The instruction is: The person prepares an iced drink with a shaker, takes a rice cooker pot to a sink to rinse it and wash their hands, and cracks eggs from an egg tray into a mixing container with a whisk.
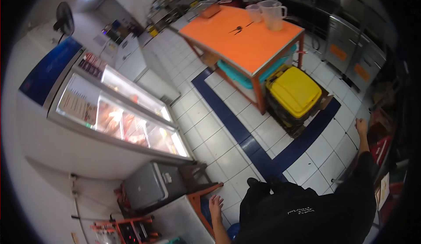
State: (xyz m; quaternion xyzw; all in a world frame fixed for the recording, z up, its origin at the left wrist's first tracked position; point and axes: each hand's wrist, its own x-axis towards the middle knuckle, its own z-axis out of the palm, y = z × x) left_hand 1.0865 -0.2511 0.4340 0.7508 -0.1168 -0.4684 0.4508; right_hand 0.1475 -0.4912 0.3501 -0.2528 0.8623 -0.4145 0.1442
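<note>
Steel meets the left hand (215, 205), which hangs loosely curled, nothing seen in it, just beside the right edge of a metal-topped surface (180, 213). The right hand (361, 127) is bent inward, whether gripping anything cannot be told, and is the nearer to the yellow-lidded bin (294, 91), ahead and leftward. The bin stands by the near corner of the orange surface (232, 35), whose long axis runs away to the left; white tiled floor (226, 158) leaves room between.
</note>
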